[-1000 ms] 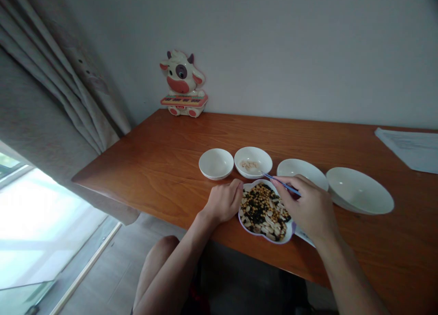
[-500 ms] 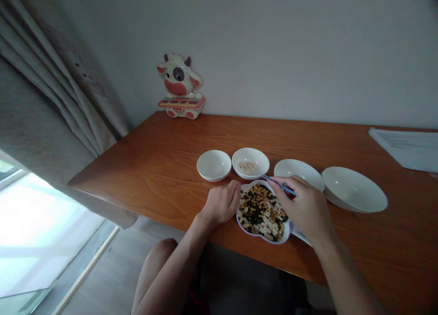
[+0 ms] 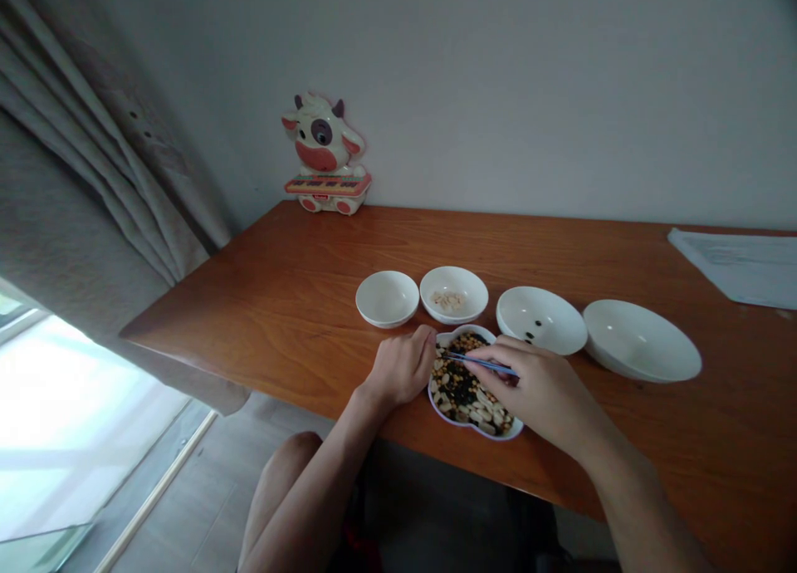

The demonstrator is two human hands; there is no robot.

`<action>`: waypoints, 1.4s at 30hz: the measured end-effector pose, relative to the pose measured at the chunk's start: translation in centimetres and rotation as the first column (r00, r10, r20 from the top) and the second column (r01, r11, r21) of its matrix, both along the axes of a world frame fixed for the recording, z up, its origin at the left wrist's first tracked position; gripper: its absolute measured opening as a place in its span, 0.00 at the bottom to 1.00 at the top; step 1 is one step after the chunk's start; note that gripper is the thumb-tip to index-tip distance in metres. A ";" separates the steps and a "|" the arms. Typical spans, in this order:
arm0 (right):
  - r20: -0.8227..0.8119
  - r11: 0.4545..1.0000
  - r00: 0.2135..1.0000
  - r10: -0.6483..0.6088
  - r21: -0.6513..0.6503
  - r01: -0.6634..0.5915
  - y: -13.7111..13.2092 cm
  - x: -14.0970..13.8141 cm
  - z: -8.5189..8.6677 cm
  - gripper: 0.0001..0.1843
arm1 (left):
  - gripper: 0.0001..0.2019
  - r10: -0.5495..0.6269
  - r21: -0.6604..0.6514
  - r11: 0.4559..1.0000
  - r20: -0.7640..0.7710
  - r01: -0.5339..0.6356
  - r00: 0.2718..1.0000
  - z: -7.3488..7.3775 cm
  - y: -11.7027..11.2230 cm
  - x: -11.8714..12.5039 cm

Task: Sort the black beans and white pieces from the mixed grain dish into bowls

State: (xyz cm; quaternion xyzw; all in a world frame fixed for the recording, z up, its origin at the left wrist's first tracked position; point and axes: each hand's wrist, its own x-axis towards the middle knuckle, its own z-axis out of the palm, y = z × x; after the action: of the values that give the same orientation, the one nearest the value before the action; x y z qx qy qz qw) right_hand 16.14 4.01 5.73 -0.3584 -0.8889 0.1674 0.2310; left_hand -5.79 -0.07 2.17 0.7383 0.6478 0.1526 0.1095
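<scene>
My right hand (image 3: 535, 386) is closed around slim blue tweezers (image 3: 491, 364), which point left over a scalloped white dish with a lilac rim (image 3: 461, 424). In the dish lies a mix of yellow kernels, dark seeds and pale flat pieces (image 3: 486, 410). The tweezer tips are just above or in the mix; I cannot tell if they pinch anything. At the dish's left edge, my left hand (image 3: 402, 364) is curled with its fingers against the rim. Behind the dish, one white bowl (image 3: 454, 314) contains small pale pieces, and another bowl (image 3: 564, 320) contains a few dark seeds.
A small white bowl (image 3: 387, 301) stands at the left of the row, and a larger white bowl (image 3: 647, 345) at its right end. A cow-shaped toy keyboard (image 3: 327, 158) is by the wall. Papers (image 3: 740, 266) lie at the right. The wooden table's (image 3: 249, 324) front edge is close to my lap.
My right hand has moved slightly down with the tweezers, whose tips have shifted from beside the bowl of pale pieces to over the dish. My left hand stays at the rim.
</scene>
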 end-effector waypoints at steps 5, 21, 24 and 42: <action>0.007 0.998 1.000 0.023 0.065 -0.023 -0.3 -0.6 -0.4 0.08 | 0.17 -0.002 -0.007 1.000 0.018 0.002 1.000 -0.1 0.0 0.0; 0.055 0.981 0.998 0.004 0.193 -0.015 -0.3 -1.4 -1.3 0.08 | 0.18 0.032 -0.010 0.999 0.184 -0.031 0.982 -0.2 -0.2 -0.2; 0.049 0.980 0.999 0.002 0.198 -0.011 -0.3 -1.4 -1.2 0.08 | 0.17 0.050 -0.023 0.999 0.166 -0.047 0.985 0.1 -0.1 -0.1; -0.252 0.945 0.942 -0.222 0.183 0.272 0.7 -0.2 0.4 0.11 | 0.16 0.048 -0.042 0.998 0.059 -0.045 0.997 0.5 -0.1 0.1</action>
State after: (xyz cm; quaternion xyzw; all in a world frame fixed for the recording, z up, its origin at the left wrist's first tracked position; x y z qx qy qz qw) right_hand 15.97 4.72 6.10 -0.4190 -0.8169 0.0795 0.3883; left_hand -5.72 -0.13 2.62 0.7158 0.6642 0.1639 0.1401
